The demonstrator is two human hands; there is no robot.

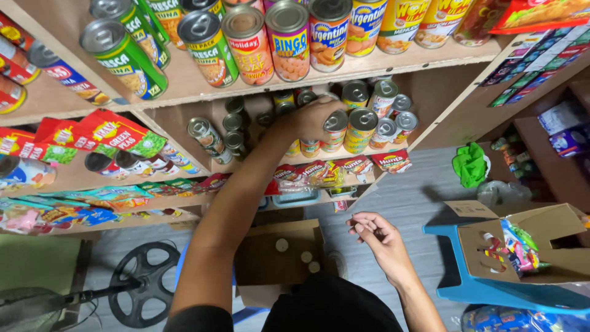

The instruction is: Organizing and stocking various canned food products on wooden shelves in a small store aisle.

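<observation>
My left hand [309, 118] reaches up to the middle wooden shelf [424, 132] and closes over a small can [335, 125] with a silver lid in the front row. More small cans [362, 126] stand packed beside it on the right. My right hand [376, 237] hangs below, palm up, fingers loosely curled, holding nothing. Under my arms an open brown cardboard box [270, 261] holds a few cans seen from the top.
The top shelf carries larger upright cans [289, 40]. Red and green sachets [120, 132] hang on the left shelves. At the right, a blue plastic stool [491, 289] bears an open carton of snack packs [519, 246]. A black fan base [144, 283] lies lower left.
</observation>
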